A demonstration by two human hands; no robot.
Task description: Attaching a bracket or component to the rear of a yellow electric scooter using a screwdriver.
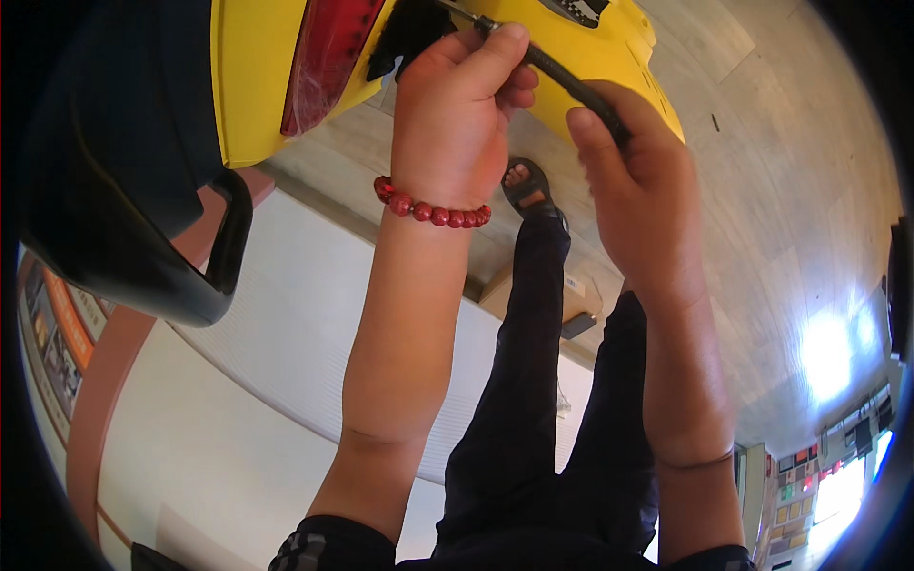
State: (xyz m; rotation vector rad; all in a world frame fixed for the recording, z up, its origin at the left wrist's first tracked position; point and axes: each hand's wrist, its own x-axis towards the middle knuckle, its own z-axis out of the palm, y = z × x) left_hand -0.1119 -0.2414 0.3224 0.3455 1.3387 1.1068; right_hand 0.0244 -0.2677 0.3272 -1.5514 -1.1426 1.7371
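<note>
My left hand (466,105), with a red bead bracelet (438,213) at its wrist, is closed around the front part of a long, black-handled tool (562,74). A thin metal shaft sticks out of the tool's front end, toward a dark gap between yellow body panels; its tip is out of view. My right hand (647,181) is wrapped round the rear end of the same tool and slightly blurred. To the left of my hands is a yellow panel (252,81) with a red tail light (333,62). Another yellow panel (609,81) lies beyond the tool.
A black seat with a curved black grab handle (233,233) juts in at left. Below it stands a white ribbed panel (286,295). My sandalled foot (528,190) is on the wood-look floor (762,181), near a cardboard box (571,290) with a dark flat object (578,325).
</note>
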